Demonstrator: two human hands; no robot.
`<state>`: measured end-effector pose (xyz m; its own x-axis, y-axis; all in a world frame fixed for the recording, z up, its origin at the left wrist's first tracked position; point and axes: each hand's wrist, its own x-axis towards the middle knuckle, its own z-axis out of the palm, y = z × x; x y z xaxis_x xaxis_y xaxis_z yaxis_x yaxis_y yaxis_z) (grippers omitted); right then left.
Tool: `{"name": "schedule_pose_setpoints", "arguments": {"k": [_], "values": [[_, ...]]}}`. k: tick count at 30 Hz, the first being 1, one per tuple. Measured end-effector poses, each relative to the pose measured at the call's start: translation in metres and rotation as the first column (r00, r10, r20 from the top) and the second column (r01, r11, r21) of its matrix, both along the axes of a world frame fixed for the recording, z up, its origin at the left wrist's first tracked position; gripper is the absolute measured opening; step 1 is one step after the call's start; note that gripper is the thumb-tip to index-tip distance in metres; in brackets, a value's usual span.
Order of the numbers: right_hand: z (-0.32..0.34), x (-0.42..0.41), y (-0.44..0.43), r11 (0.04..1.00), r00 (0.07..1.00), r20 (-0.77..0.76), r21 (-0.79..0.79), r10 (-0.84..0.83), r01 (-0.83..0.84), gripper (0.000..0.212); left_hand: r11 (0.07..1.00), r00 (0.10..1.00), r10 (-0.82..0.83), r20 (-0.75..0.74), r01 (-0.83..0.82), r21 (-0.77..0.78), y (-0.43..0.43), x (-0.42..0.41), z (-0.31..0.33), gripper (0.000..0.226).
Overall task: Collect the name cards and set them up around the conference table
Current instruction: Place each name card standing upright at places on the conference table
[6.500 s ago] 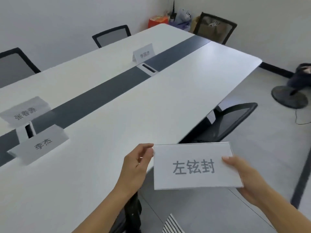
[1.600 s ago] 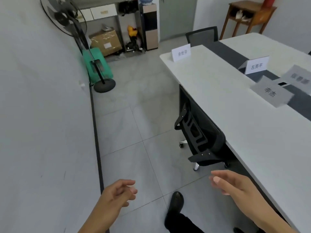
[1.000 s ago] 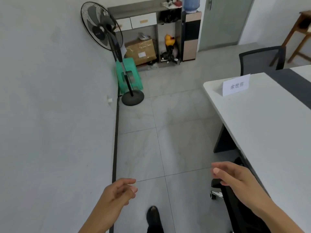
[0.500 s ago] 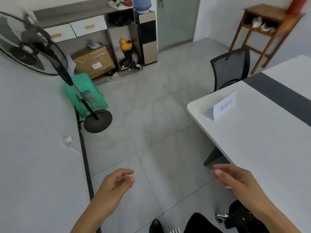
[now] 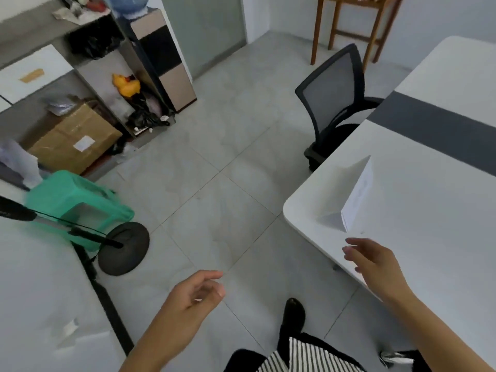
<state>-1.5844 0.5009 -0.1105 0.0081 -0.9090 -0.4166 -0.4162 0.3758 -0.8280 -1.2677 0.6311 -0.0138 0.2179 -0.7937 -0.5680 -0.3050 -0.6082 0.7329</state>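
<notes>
A white folded name card (image 5: 358, 196) stands upright near the rounded corner of the white conference table (image 5: 418, 237), seen nearly edge-on, its writing too blurred to read. My right hand (image 5: 375, 261) hovers over the table edge just below the card, fingers apart, holding nothing. My left hand (image 5: 196, 296) hangs over the grey floor to the left of the table, fingers loosely curled and empty. A dark strip (image 5: 434, 124) runs along the table's middle.
A black mesh chair (image 5: 335, 95) stands at the table's end. A fan base (image 5: 123, 248), a green stool (image 5: 75, 202), a cardboard box (image 5: 75, 140) and a shelf unit (image 5: 128, 63) line the left wall. A wooden side table (image 5: 349, 25) stands at the back.
The view has moved closer to the table corner, so the name card is now just above my right hand. Both hands stay empty. Earlier I held a name card with both hands.
</notes>
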Motion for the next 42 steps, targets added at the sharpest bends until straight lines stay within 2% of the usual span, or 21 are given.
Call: {"name": "schedule_pose_setpoints", "arguments": {"k": [3, 6, 9, 12, 15, 18, 21, 26, 29, 31, 35, 42], "values": [[-0.013, 0.024, -0.042, 0.988, 0.980, -0.130, -0.062, -0.148, 0.141, 0.045, 0.999, 0.999, 0.011, 0.031, -0.012, 0.037, -0.039, 0.026, -0.006, 0.016], [-0.034, 0.039, -0.071, 0.961, 0.933, -0.234, -0.096, -0.275, 0.259, 0.071, 0.996, 0.999, -0.044, 0.015, 0.043, 0.082, -0.076, 0.042, -0.018, 0.015], [-0.061, 0.054, -0.090, 0.936, 0.900, -0.271, -0.012, -0.342, 0.352, 0.089, 0.979, 0.989, -0.149, -0.011, 0.149, 0.136, -0.110, 0.056, -0.040, 0.016], [-0.081, 0.073, -0.097, 0.881, 0.837, -0.334, 0.037, -0.434, 0.472, 0.091, 0.950, 0.963, -0.263, -0.051, 0.268, 0.160, -0.142, 0.074, -0.048, 0.020], [-0.088, 0.087, -0.103, 0.821, 0.741, -0.426, -0.008, -0.519, 0.571, 0.078, 0.935, 0.951, -0.307, -0.044, 0.310, 0.169, -0.169, 0.099, -0.049, 0.018], [-0.089, 0.098, -0.111, 0.786, 0.703, -0.437, -0.014, -0.561, 0.618, 0.071, 0.934, 0.945, -0.326, -0.032, 0.327, 0.147, -0.194, 0.123, -0.049, 0.017], [-0.076, 0.106, -0.109, 0.713, 0.667, -0.331, -0.028, -0.668, 0.700, 0.063, 0.912, 0.920, -0.390, -0.039, 0.392, 0.122, -0.213, 0.139, -0.047, 0.017], [-0.025, 0.110, -0.086, 0.640, 0.633, -0.100, -0.150, -0.768, 0.753, 0.030, 0.861, 0.862, -0.505, -0.046, 0.506, 0.050, -0.242, 0.141, -0.037, 0.018], [0.006, 0.112, -0.052, 0.601, 0.612, 0.015, -0.164, -0.791, 0.782, 0.006, 0.796, 0.794, -0.604, -0.068, 0.605, 0.000, -0.252, 0.126, -0.028, 0.018], [0.024, 0.115, -0.023, 0.563, 0.577, 0.117, -0.132, -0.808, 0.816, 0.008, 0.742, 0.739, -0.670, -0.074, 0.669, -0.036, -0.253, 0.112, -0.021, 0.018], [0.058, 0.124, 0.047, 0.427, 0.439, 0.266, -0.103, -0.858, 0.898, 0.009, 0.638, 0.635, -0.770, -0.070, 0.762, -0.107, -0.243, 0.081, -0.011, 0.018], [0.071, 0.130, 0.213, 0.128, 0.154, 0.300, -0.106, -0.941, 0.986, 0.017, 0.405, 0.397, -0.914, -0.084, 0.905, -0.126, -0.163, 0.020, -0.014, 0.015]]}}
